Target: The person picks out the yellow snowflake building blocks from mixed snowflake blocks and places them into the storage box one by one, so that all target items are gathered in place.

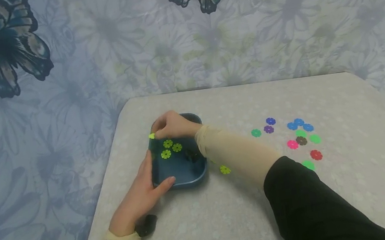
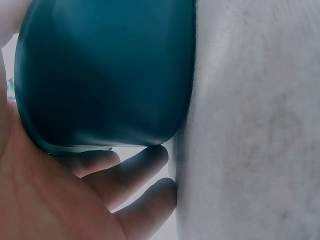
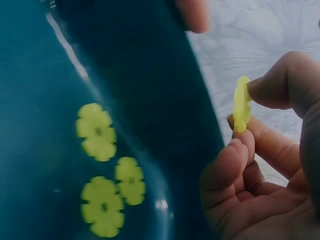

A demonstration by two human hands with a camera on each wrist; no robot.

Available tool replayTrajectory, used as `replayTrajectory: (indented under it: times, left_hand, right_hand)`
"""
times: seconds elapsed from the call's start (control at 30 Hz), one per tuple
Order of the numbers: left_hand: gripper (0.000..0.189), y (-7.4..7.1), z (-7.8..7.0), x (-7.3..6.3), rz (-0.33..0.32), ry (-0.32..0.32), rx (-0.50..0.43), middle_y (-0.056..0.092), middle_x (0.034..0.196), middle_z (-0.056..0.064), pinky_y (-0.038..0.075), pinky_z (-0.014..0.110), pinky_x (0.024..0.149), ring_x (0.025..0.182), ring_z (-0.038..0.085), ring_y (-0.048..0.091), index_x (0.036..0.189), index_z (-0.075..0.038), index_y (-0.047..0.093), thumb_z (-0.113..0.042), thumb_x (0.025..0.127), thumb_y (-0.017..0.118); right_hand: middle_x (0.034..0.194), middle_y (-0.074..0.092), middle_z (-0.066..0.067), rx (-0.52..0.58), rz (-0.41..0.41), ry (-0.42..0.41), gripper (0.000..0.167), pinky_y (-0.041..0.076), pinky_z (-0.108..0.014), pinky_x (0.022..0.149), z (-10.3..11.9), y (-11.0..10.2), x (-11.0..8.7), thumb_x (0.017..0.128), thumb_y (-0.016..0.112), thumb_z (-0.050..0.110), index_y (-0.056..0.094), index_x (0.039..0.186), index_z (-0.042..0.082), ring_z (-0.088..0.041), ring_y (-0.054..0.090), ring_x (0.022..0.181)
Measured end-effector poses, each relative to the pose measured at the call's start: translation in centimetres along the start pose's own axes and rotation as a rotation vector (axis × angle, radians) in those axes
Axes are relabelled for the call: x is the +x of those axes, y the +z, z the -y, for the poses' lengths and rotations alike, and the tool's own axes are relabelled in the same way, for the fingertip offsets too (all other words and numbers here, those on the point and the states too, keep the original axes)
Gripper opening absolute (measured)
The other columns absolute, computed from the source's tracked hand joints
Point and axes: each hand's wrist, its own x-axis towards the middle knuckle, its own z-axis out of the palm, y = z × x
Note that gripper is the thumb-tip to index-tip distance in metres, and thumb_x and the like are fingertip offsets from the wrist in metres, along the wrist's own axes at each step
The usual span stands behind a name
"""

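A dark blue tray [image 1: 181, 174] stands on the table, tilt not clear. My left hand [image 1: 140, 195] grips its near left corner, thumb at the front rim and fingers along the left side; in the left wrist view several fingertips [image 2: 159, 156] touch its wall. Between thumb and fingers, my right hand [image 1: 174, 124] pinches a yellow notched interlocking disc [image 3: 242, 104] on edge, over the tray's far left rim. Inside lie 3 more yellow discs [image 1: 165, 154], flat and close together. Another yellow disc [image 1: 225, 169] lies on the table right of the tray, near the right forearm.
Loose discs are spread to the right: a teal disc [image 1: 256, 133], purple disc [image 1: 269, 129], blue discs [image 1: 299, 122], pink disc [image 1: 292, 144], brown disc [image 1: 301, 140], red disc [image 1: 316, 155] and green discs [image 1: 315, 139]. A patterned wall stands behind the table [image 1: 363, 178].
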Motion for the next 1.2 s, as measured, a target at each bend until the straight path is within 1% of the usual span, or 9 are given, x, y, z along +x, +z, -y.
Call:
replayTrajectory:
  times: [0.13,0.3,0.5,0.57,0.73,0.9,1.0,1.2]
  left_hand:
    - [0.113,0.0,0.2,0.0,0.002,0.013,-0.001,-0.006,0.173,0.012,0.019,0.063,0.124,0.16,0.034,0.004,0.164,-0.017,-0.015,-0.062,0.096,0.062]
    - [0.113,-0.1,0.2,0.0,0.004,0.004,0.003,-0.005,0.173,0.012,0.019,0.062,0.124,0.16,0.034,0.005,0.164,-0.017,-0.015,-0.062,0.096,0.063]
    - [0.114,-0.1,0.1,0.0,-0.001,-0.001,0.006,-0.005,0.173,0.012,0.018,0.062,0.124,0.16,0.033,0.005,0.164,-0.016,-0.015,-0.063,0.095,0.063]
    - [0.114,-0.1,0.0,0.0,-0.005,0.0,0.009,-0.004,0.173,0.012,0.018,0.062,0.124,0.16,0.033,0.005,0.164,-0.016,-0.014,-0.065,0.095,0.062]
    - [0.114,-0.1,-0.1,-0.2,-0.006,0.01,0.012,-0.004,0.173,0.013,0.018,0.062,0.124,0.16,0.034,0.005,0.164,-0.014,-0.014,-0.064,0.095,0.062]
    - [0.114,-0.2,0.0,-0.2,-0.004,0.009,0.015,-0.004,0.173,0.013,0.018,0.061,0.125,0.16,0.033,0.005,0.164,-0.015,-0.014,-0.064,0.095,0.062]
    - [0.114,-0.2,0.0,-0.1,-0.002,0.009,0.017,-0.004,0.173,0.013,0.018,0.061,0.125,0.16,0.033,0.005,0.164,-0.015,-0.014,-0.065,0.095,0.062]
    - [0.114,-0.1,0.0,-0.1,-0.002,0.005,0.011,-0.004,0.173,0.013,0.019,0.062,0.124,0.16,0.033,0.005,0.164,-0.015,-0.014,-0.065,0.095,0.062]
  right_hand:
    - [0.103,0.076,-0.002,-0.066,0.031,0.025,0.024,0.058,-0.026,0.077,-0.8,0.7,-0.1,0.091,0.071,0.018,0.078,0.112,0.009,-0.018,0.069,0.088]
    - [0.103,0.075,-0.003,-0.145,0.087,0.051,0.028,0.057,-0.025,0.076,-1.4,1.1,0.0,0.089,0.072,0.019,0.077,0.114,0.008,-0.015,0.067,0.086]
    - [0.095,0.073,-0.001,-0.217,0.183,0.078,0.018,0.057,-0.025,0.07,-1.5,1.5,0.0,0.087,0.075,0.018,0.077,0.104,0.011,-0.014,0.067,0.079]
    - [0.093,0.073,0.0,-0.242,0.202,0.088,0.015,0.057,-0.025,0.069,-1.5,1.6,0.0,0.087,0.076,0.018,0.077,0.101,0.013,-0.014,0.067,0.078]
    - [0.092,0.072,0.0,-0.272,0.204,0.103,0.015,0.057,-0.025,0.069,-1.5,1.9,0.0,0.086,0.078,0.017,0.076,0.1,0.014,-0.015,0.066,0.08]
    - [0.097,0.071,0.001,-0.356,0.194,0.096,0.025,0.056,-0.024,0.076,-1.7,2.4,0.2,0.083,0.081,0.016,0.075,0.107,0.011,-0.015,0.067,0.088]
    - [0.101,0.071,0.0,-0.396,0.192,0.084,0.03,0.056,-0.025,0.08,-1.7,2.5,0.2,0.083,0.081,0.015,0.075,0.112,0.01,-0.015,0.067,0.091]
    - [0.101,0.071,0.0,-0.422,0.206,0.045,0.031,0.056,-0.025,0.081,-2.1,2.6,0.4,0.084,0.08,0.014,0.074,0.114,0.009,-0.014,0.067,0.092]
